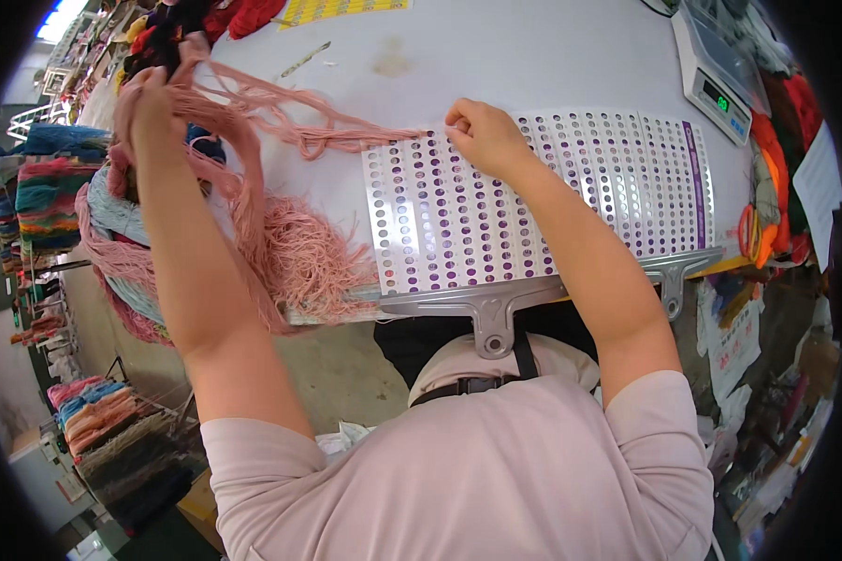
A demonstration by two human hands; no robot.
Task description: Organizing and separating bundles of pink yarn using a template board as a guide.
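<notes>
My left hand [148, 105] is raised at the far left, closed around a thick bundle of pink yarn strands [281, 238] that drape down over my forearm and pile on the white table [496, 56]. My right hand [482, 131] rests with pinched fingers on the top edge of a perforated metal board [543, 201] with rows of purple-backed holes. A thin run of pink yarn stretches across the table from the left-hand bundle to my right fingers.
A digital scale [716, 70] stands at the table's far right. Skeins of coloured yarn [51, 192] are stacked left of the table, with more on the floor [112, 430]. Orange and red yarn [776, 187] hangs at the right edge. Metal clamp handles [491, 323] stick out at the board's near edge.
</notes>
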